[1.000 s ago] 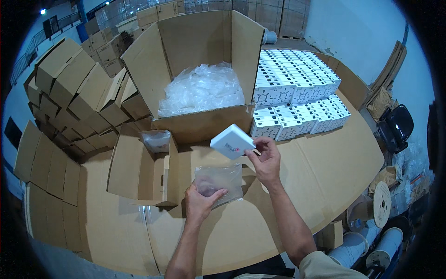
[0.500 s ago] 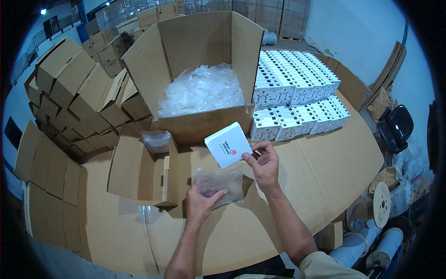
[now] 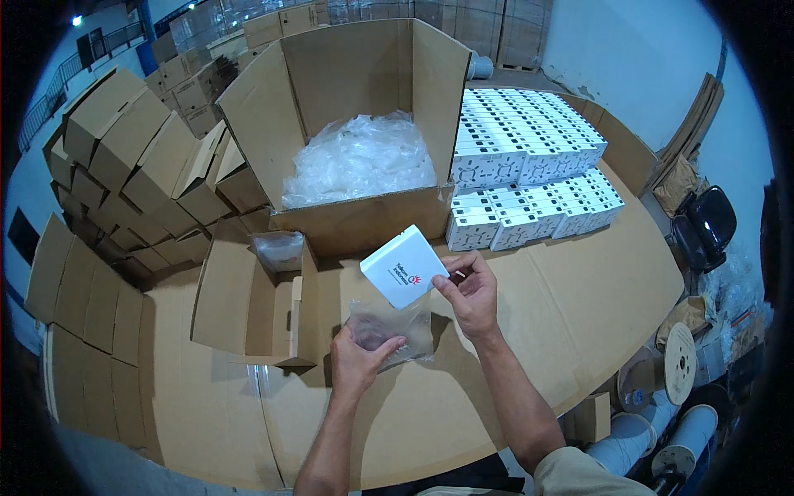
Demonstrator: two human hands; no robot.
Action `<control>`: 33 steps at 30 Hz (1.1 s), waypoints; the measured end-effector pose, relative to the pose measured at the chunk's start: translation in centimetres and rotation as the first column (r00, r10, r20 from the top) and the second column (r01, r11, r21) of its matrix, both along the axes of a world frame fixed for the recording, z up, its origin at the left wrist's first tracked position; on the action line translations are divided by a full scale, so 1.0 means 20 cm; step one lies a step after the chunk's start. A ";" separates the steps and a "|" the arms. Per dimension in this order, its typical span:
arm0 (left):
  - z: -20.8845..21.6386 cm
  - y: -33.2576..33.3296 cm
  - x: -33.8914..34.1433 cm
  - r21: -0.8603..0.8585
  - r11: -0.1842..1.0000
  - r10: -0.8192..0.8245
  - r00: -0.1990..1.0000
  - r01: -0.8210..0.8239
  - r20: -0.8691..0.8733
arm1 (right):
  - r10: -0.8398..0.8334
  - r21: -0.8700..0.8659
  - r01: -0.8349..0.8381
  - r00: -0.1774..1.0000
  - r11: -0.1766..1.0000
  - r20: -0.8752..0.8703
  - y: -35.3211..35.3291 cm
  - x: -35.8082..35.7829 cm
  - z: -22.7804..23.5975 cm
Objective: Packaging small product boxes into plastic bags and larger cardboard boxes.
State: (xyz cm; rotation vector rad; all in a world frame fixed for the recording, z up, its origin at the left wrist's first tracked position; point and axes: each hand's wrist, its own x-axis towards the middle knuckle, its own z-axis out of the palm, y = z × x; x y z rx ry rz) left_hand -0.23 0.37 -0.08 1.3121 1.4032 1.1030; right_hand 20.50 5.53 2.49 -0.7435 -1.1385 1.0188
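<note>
Between thumb and fingers, my right hand point(image 3: 471, 293) grips a flat white square box point(image 3: 403, 266) by its right edge. The box is tilted, its printed face toward me. Below it, my left hand point(image 3: 362, 357) pinches a clear plastic bag point(image 3: 401, 329), thumb on the front and the other fingers mostly hidden behind. The box's lower corner is right at the bag's upper edge; I cannot tell whether it is inside. Left of my hands, an open small cardboard box point(image 3: 256, 310) has a wrapped clear plastic packet point(image 3: 279, 250) at its far end.
A large open carton point(image 3: 356, 217) full of clear plastic bags point(image 3: 364, 161) stands behind my hands. Stacked white boxes point(image 3: 529, 165) fill the back right. Brown cartons point(image 3: 136, 169) are piled at the left. Cable spools point(image 3: 680, 364) and a black chair point(image 3: 703, 227) stand beyond the right table edge.
The white box has moved down and slightly left, toward the bag's upper edge, and tilted a little more. My left hand and the bag have hardly moved.
</note>
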 end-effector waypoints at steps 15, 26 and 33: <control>0.01 0.00 0.00 -0.012 1.000 0.007 1.000 -0.007 0.024 | 0.074 -0.012 -0.074 0.997 0.997 0.018 0.01 0.02 -0.02; -0.01 0.00 -0.01 0.010 1.000 0.014 0.999 -0.014 -0.044 | 0.157 -0.093 -0.152 0.987 0.984 0.040 0.03 0.02 -0.06; 0.01 0.00 -0.01 0.020 1.000 -0.009 0.998 0.010 -0.061 | 0.207 -0.146 -0.193 0.974 0.970 0.089 0.03 0.00 -0.07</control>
